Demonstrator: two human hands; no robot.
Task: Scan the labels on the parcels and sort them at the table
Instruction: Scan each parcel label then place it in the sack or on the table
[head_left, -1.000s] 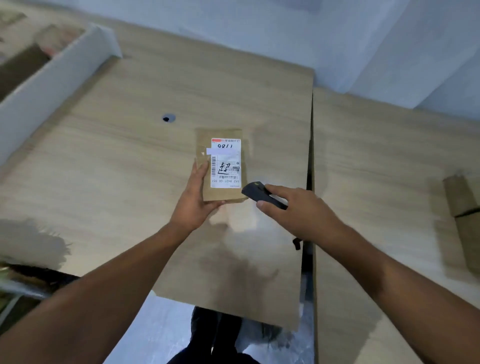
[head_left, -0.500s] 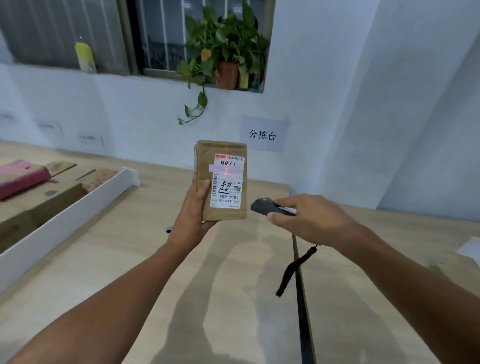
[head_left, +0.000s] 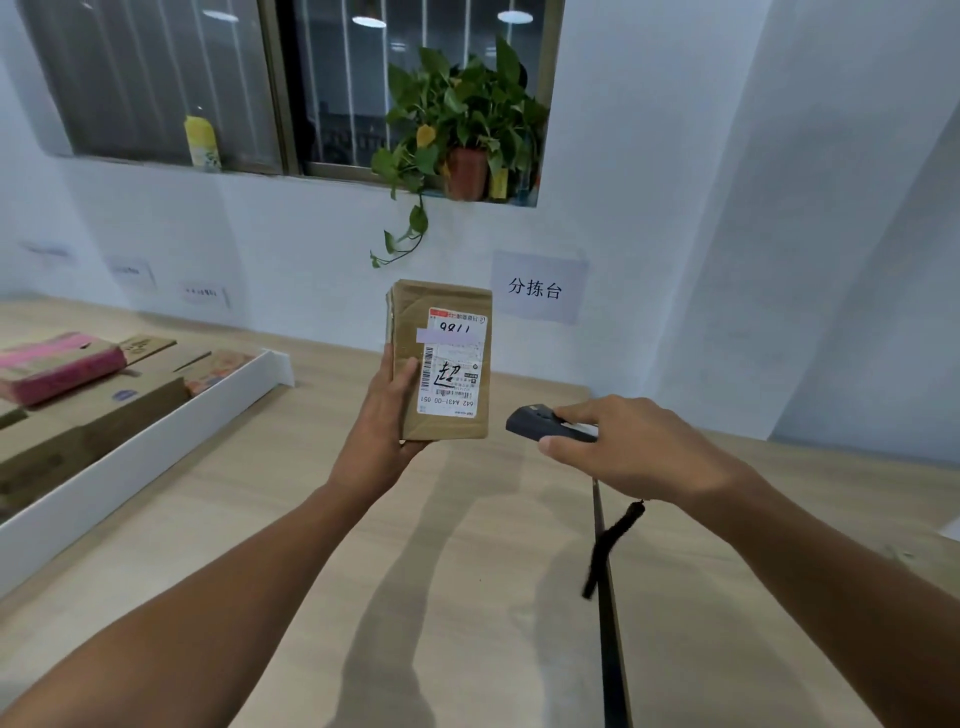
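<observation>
Standing upright above the bench (head_left: 467, 597), the parcel (head_left: 441, 358) is held in the left hand (head_left: 382, 421), with its long axis near vertical and its label (head_left: 456, 364) turned toward the camera. It is gripped along its left edge and lower corner. The thumb is laid across the front beside the barcode strip, and the remaining fingers are hidden behind the cardboard.

The scanner (head_left: 545, 423) is pinched in the right hand (head_left: 639, 452), with the fingers (head_left: 576, 412) curled over its top and the thumb pressed against its near side. A dark strap (head_left: 610, 545) hangs below the wrist.

The scanner's nose is pointed leftward, just beside the parcel's lower right corner. It is apart from the parcel and lower than most of the label. No beam can be made out on the label.

For a read, the nose would likely have to be tilted up toward the barcode, which runs lengthwise along the label's left edge. Other parcels (head_left: 62, 364) lie in the white tray (head_left: 156, 441) at the left, on the side of the left hand.
</observation>
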